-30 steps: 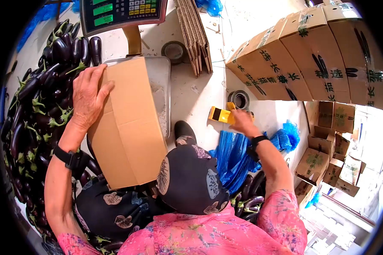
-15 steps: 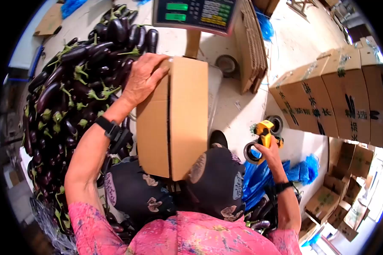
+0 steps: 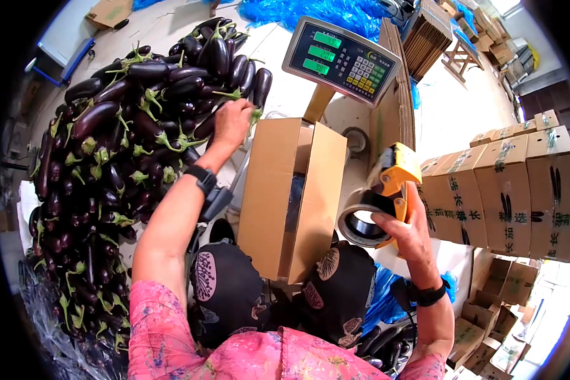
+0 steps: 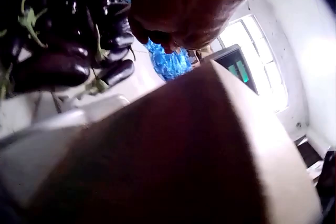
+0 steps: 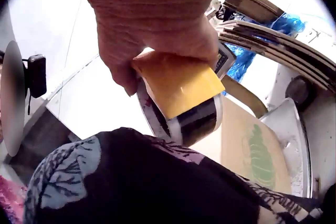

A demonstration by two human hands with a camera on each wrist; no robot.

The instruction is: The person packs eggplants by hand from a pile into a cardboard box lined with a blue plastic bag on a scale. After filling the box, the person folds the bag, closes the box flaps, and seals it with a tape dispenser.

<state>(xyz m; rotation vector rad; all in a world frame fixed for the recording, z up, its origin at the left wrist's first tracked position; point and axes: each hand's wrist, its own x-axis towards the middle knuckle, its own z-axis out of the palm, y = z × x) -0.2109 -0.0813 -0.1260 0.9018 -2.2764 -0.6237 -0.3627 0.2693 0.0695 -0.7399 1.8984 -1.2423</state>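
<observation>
Upright between the knees is a cardboard box (image 3: pixel 269 190), its two long top flaps nearly meeting over a narrow dark gap. My left hand (image 3: pixel 233 123) is off the box, just beyond its far left corner, beside a green eggplant stem; its fingers look bent, and whether they touch anything is hidden. In the left wrist view that hand (image 4: pixel 191 3) hangs above the box edge (image 4: pixel 173 145). My right hand (image 3: pixel 413 228) grips a yellow tape dispenser (image 3: pixel 401 166) with a large tape roll, right of the box. The right wrist view shows the dispenser (image 5: pixel 181 85) under the hand (image 5: pixel 157 19).
A large eggplant pile (image 3: pixel 145 126) lies left. Behind the box stands a scale with a lit display (image 3: pixel 342 60). Flat cardboard (image 3: pixel 392 95) leans beside it. Packed boxes (image 3: pixel 506 190) are stacked right, with blue plastic (image 3: pixel 386 304) near the right knee.
My left hand has let go of the box and moved beyond its far corner. The right hand has lifted the dispenser up beside the box. The gap between the flaps looks wider.
</observation>
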